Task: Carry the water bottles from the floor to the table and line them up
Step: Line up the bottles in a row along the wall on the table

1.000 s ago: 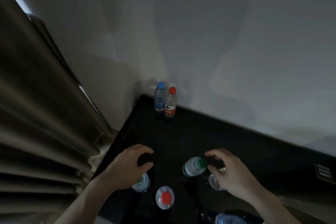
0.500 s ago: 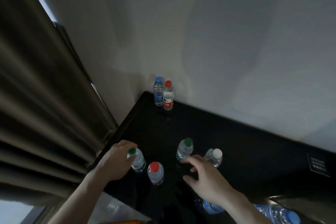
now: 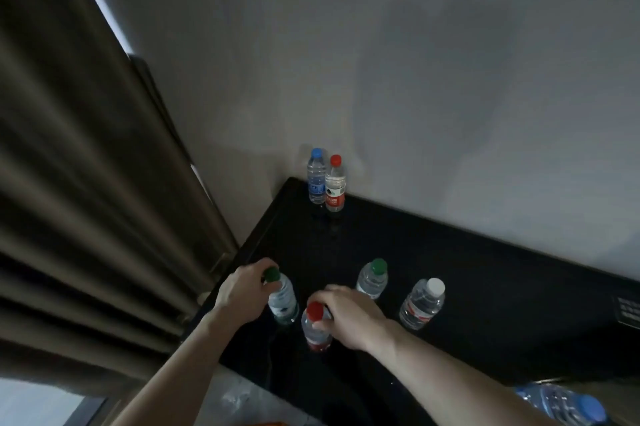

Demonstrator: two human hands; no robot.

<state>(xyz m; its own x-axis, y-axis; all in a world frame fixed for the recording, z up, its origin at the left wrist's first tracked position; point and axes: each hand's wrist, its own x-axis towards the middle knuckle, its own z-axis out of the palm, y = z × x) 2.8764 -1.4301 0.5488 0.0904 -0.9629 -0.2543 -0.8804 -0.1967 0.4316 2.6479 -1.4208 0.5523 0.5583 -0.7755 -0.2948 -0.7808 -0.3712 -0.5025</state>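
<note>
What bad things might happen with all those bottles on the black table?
1. The left hand holds the green-cap bottle close to the table's left edge; a slip might send it to the floor.
2. The right hand grips the red-cap bottle near its top. It stands close to the green-cap bottle, so moving both together might make them bump and tip.

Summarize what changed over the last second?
The right hand left the loose green-capped bottle and gripped the red-capped bottle. The left hand kept its green-capped bottle. The white-capped bottle and the back pair stayed upright.
</note>
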